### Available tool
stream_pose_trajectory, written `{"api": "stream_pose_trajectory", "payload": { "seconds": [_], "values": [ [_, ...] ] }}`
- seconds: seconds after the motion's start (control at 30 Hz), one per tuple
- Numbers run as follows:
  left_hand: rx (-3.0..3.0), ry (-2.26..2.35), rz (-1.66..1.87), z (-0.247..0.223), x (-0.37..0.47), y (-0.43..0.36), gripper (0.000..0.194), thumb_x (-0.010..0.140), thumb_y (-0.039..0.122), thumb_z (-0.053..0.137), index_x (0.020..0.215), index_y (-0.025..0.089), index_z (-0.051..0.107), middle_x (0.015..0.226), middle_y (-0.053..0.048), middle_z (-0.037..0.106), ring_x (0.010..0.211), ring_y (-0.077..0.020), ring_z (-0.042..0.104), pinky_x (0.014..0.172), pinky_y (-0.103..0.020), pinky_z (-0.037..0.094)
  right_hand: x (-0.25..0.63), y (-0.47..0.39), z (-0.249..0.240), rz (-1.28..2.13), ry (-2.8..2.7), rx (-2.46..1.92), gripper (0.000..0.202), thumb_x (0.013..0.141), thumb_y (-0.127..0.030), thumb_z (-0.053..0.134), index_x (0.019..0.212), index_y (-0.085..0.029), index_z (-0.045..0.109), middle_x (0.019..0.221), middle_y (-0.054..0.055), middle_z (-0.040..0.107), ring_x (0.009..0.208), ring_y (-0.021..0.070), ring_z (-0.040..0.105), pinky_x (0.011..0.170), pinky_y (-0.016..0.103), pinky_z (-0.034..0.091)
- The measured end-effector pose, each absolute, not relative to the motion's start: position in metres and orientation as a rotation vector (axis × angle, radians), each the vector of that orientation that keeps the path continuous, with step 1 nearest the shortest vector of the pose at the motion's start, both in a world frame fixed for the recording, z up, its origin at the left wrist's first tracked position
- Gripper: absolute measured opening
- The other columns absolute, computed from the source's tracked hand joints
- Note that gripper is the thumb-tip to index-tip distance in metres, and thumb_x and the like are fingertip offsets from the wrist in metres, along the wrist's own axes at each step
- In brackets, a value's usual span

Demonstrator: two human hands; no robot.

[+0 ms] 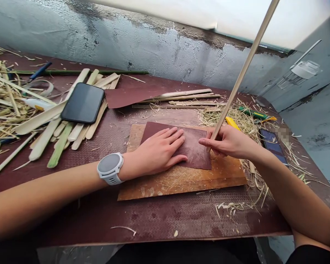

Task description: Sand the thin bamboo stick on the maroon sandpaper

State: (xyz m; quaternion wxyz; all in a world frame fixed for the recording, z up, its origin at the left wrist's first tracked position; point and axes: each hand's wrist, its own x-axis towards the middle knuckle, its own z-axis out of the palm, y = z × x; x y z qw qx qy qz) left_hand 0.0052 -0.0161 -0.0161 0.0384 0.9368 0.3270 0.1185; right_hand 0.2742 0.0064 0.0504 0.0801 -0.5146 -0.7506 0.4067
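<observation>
My left hand lies flat, fingers stretched out, on a dark red sheet of sandpaper dusted pale in the middle. Under the sandpaper is a worn wooden board. Between the thumb and fingers of my right hand is a long, thin wooden strip, tilted up to the right. Its lower end comes down at the sandpaper's right edge; whether it touches is hard to tell. A yellow-handled tool lies just behind my right hand, partly hidden.
A black phone rests on flat wooden strips at the left. Another sandpaper sheet and thin sticks lie behind the board. Shavings, a green cutter and a second phone are on the right, near the wall.
</observation>
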Motion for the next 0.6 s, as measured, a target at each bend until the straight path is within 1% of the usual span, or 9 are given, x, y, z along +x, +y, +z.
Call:
{"api": "stream_pose_trajectory", "payload": {
  "seconds": [0.1,0.17,0.23,0.3,0.37,0.47,0.53,0.6],
  "values": [
    [2.873,1.0,0.363,-0.017,0.005,-0.015,0.072,0.108,0.063,0.039,0.151,0.005,0.051,0.163,-0.021,0.043,0.155,-0.036,0.038,0.129,-0.049,0.031,0.271,0.005,0.051,1.427,-2.08,-1.475,0.048,0.088,-0.065,0.072,0.074,-0.02,0.063,0.057,-0.002,0.063,0.046,0.0103,0.056,0.045,0.025,0.042],
    [2.879,0.992,0.358,-0.017,0.005,-0.014,0.072,0.108,0.063,0.04,0.15,0.005,0.051,0.163,-0.022,0.043,0.155,-0.0359,0.038,0.129,-0.049,0.032,0.268,0.002,0.051,1.517,-2.019,-1.418,0.047,0.088,-0.065,0.073,0.079,-0.019,0.064,0.057,-0.003,0.063,0.045,0.0096,0.056,0.044,0.023,0.043],
    [2.89,0.987,0.374,-0.016,0.005,-0.014,0.07,0.108,0.062,0.042,0.147,0.005,0.054,0.162,-0.023,0.045,0.154,-0.0366,0.041,0.128,-0.049,0.034,0.264,-0.002,0.05,1.603,-1.978,-1.348,0.047,0.088,-0.064,0.073,0.081,-0.02,0.061,0.055,-0.005,0.061,0.042,0.0083,0.053,0.041,0.021,0.041],
    [2.902,0.955,0.445,-0.012,0.006,-0.016,0.066,0.108,0.06,0.044,0.139,0.004,0.06,0.157,-0.025,0.051,0.149,-0.0374,0.048,0.125,-0.049,0.039,0.26,-0.008,0.049,1.703,-1.926,-1.284,0.047,0.09,-0.065,0.071,0.081,-0.021,0.057,0.053,-0.006,0.059,0.04,0.0073,0.051,0.039,0.02,0.039],
    [2.898,0.866,0.596,-0.007,0.007,-0.02,0.063,0.107,0.061,0.047,0.129,0.005,0.065,0.147,-0.024,0.061,0.14,-0.036,0.058,0.12,-0.048,0.045,0.255,-0.014,0.048,1.793,-1.877,-1.233,0.048,0.092,-0.066,0.069,0.083,-0.021,0.055,0.053,-0.006,0.059,0.039,0.0068,0.049,0.038,0.019,0.037],
    [2.857,0.693,0.842,0.002,0.009,-0.028,0.056,0.104,0.064,0.053,0.113,0.011,0.07,0.122,-0.016,0.077,0.12,-0.0293,0.073,0.113,-0.045,0.053,0.247,-0.023,0.046,1.878,-1.818,-1.193,0.049,0.092,-0.067,0.068,0.087,-0.02,0.056,0.054,-0.007,0.059,0.04,0.0068,0.049,0.038,0.018,0.038],
    [2.832,0.613,0.94,0.006,0.01,-0.033,0.046,0.104,0.059,0.057,0.1,0.015,0.071,0.108,-0.011,0.08,0.105,-0.0242,0.077,0.106,-0.041,0.057,0.243,-0.029,0.046,1.914,-1.789,-1.182,0.048,0.092,-0.066,0.068,0.088,-0.02,0.056,0.054,-0.007,0.058,0.041,0.0068,0.049,0.039,0.018,0.038],
    [2.816,0.549,1.006,0.009,0.011,-0.035,0.039,0.105,0.052,0.06,0.09,0.017,0.069,0.097,-0.006,0.081,0.09,-0.0198,0.078,0.099,-0.036,0.06,0.241,-0.032,0.046,1.95,-1.76,-1.171,0.046,0.093,-0.065,0.068,0.088,-0.02,0.056,0.054,-0.007,0.058,0.041,0.0067,0.049,0.039,0.017,0.038]
  ]
}}
